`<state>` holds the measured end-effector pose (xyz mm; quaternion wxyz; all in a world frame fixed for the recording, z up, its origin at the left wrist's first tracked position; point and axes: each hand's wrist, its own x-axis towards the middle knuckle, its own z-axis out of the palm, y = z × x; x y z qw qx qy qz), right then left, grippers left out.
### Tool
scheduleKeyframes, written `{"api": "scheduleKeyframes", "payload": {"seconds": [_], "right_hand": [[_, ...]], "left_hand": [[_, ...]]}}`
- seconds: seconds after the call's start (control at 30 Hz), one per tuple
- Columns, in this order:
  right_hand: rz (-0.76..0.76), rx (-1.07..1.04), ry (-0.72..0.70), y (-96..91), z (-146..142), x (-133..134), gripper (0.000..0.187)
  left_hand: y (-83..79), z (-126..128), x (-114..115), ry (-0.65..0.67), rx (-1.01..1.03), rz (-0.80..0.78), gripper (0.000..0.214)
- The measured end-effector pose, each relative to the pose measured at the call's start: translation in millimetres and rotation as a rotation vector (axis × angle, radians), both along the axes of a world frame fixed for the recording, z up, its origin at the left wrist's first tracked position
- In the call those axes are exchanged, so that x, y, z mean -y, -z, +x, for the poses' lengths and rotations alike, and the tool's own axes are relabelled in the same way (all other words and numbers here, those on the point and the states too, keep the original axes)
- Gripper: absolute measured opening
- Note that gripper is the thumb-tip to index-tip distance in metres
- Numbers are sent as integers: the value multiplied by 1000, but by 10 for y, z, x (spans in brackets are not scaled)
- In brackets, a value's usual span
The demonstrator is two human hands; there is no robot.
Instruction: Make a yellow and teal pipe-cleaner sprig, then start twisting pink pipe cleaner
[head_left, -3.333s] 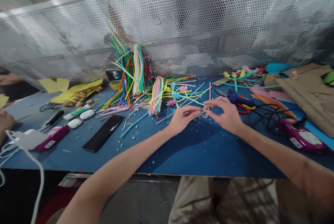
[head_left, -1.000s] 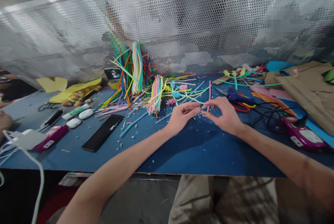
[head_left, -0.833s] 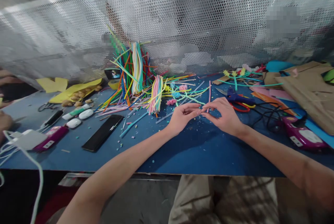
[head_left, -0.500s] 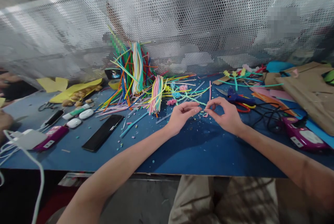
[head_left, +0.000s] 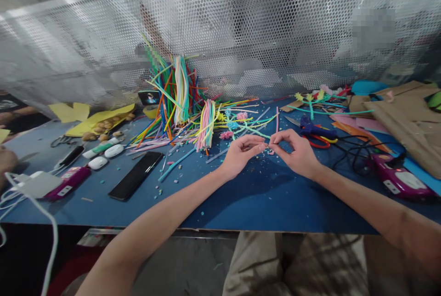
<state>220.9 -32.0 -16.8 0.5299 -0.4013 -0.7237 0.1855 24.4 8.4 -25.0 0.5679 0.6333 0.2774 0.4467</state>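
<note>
My left hand (head_left: 243, 154) and my right hand (head_left: 292, 149) meet above the blue table, thumbs and forefingers pinched at the same spot. Whatever lies between the fingertips is too small to make out. A pink pipe cleaner (head_left: 277, 119) rises just beyond my right fingers; whether it is held I cannot tell. Behind my left hand lie pipe-cleaner flowers, one of them deep pink (head_left: 226, 135), with green stems. A bundle of pink and yellow pipe cleaners (head_left: 206, 126) is farther left. Scissors with red handles (head_left: 319, 140) and blue-handled pliers (head_left: 310, 126) rest right of my right hand.
A large heap of coloured pipe cleaners (head_left: 179, 89) stands against the perforated metal screen (head_left: 262, 25). At left are a black phone (head_left: 136, 175), a purple power strip (head_left: 70, 182) and another person's hand (head_left: 7, 160). Cardboard (head_left: 409, 126) and a second purple strip (head_left: 399, 179) are at right.
My right fingertips have shifted slightly left and closer to the left ones. At the far left, the other person's arm has moved. The things on the table look unmoved.
</note>
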Motion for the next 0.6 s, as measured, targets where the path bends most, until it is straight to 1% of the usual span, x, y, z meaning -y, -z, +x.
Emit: {"api": "scheduleKeyframes", "payload": {"seconds": [0.1,0.17,0.23,0.33,0.37,0.43,0.5,0.6], "right_hand": [[7,-75,-16,-5,-3,-9,15],[6,-117,-20,-14,-5,-3,17],[-5,-140,-27,-32,-13,24,18],[-42,-152,-72,-62,-35,105,21],[-53,-157,-91,-68,-43,137,22],[-60,-181,-132,-74,-54,194,22],[-71,-185,-183,-76,-56,235,20],[-113,-164,-253,-87,-47,260,16]], "left_hand": [[-15,-5,6,-27,-18,78,35],[-18,-22,0,-70,-62,178,36],[-25,-52,-6,-144,-129,361,33],[-60,-107,-4,-265,-207,711,29],[-78,-124,0,-282,-222,816,30],[-117,-149,10,-272,-247,976,34],[-148,-163,20,-242,-281,1063,35],[-165,-172,27,-219,-318,1087,32]]}}
